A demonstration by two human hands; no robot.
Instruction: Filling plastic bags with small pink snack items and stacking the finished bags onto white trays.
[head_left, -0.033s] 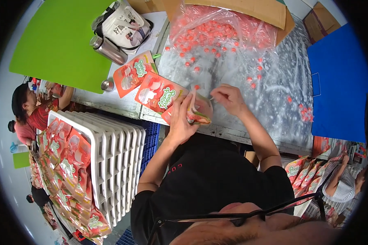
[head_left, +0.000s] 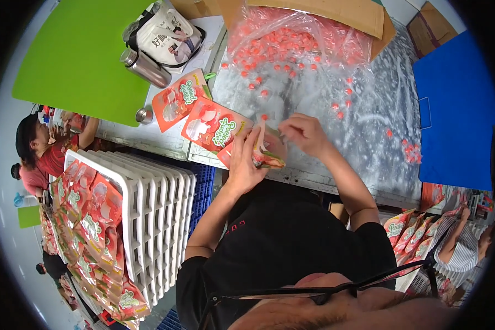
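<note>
My left hand (head_left: 243, 165) grips an orange-red stand-up pouch (head_left: 268, 157) at the near edge of the metal table (head_left: 368, 143). My right hand (head_left: 305, 133) meets it from the right, with its fingertips pinched at the pouch's top edge. Two flat pouches of the same kind (head_left: 213, 126) (head_left: 177, 99) lie just left of my hands. Beyond them, several small red pieces (head_left: 291, 66) are scattered over a clear plastic sheet (head_left: 313, 88). Whether my right fingers also hold a piece is hidden.
A stack of white crates (head_left: 162, 203) stands at my left, with filled pouches (head_left: 91, 220) beside it. On the table are a steel bottle (head_left: 146, 67), a tote bag (head_left: 168, 33), a green board (head_left: 77, 60), a blue board (head_left: 456, 110) and a cardboard box (head_left: 324, 14). Other people work at far left (head_left: 44, 148) and lower right (head_left: 456, 242).
</note>
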